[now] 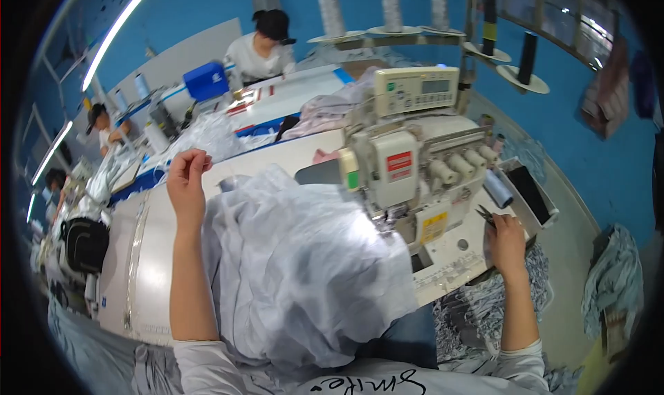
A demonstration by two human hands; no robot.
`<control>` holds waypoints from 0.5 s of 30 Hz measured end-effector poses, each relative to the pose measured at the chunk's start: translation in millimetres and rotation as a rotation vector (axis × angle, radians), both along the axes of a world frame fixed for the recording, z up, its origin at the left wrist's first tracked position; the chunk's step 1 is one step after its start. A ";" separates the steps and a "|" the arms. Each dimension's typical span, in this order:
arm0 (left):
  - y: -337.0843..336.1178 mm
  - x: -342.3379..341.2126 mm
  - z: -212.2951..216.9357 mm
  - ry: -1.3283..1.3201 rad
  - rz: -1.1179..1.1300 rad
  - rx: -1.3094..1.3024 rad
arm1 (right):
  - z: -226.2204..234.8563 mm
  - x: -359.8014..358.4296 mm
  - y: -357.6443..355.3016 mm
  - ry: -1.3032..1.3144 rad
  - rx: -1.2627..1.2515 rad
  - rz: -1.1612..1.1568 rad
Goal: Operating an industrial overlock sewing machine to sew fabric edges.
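Observation:
A heap of thin white fabric (283, 257) lies across the table and over my lap, its right part under the lit needle area of a white industrial sewing machine (394, 167). Raised at the fabric's upper left, my left hand (185, 177) has its fingers curled together; whatever is between them, if anything, is too small to make out. On the right end of the machine bed, my right hand (507, 241) is closed on small dark thread snips (485, 215), whose blades point away from me. Neither hand touches the fabric.
Several thread cones (332, 16) stand on the rack behind the machine. A white open box (529, 193) and a pale blue spool (498, 189) sit by my right hand. Grey ruffled cloth (470, 326) hangs below the bed. Across the table works another person (259, 53).

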State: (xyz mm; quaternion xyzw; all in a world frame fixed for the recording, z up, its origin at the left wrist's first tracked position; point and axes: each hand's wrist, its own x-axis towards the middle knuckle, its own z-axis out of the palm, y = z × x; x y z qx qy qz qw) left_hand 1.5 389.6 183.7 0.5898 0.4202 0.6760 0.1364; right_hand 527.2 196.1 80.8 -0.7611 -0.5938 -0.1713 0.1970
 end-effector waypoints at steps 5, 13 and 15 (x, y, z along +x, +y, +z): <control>-60.2 9.0 6.2 0.797 -0.051 0.049 | -1.1 8.7 6.6 -0.040 -0.059 0.024; -3.3 15.9 -92.3 0.907 -0.308 -0.294 | -1.3 -3.8 -1.7 0.022 0.002 0.043; -11.2 14.4 -74.2 0.966 -0.501 -0.703 | 1.6 -14.7 -18.1 0.194 0.127 0.033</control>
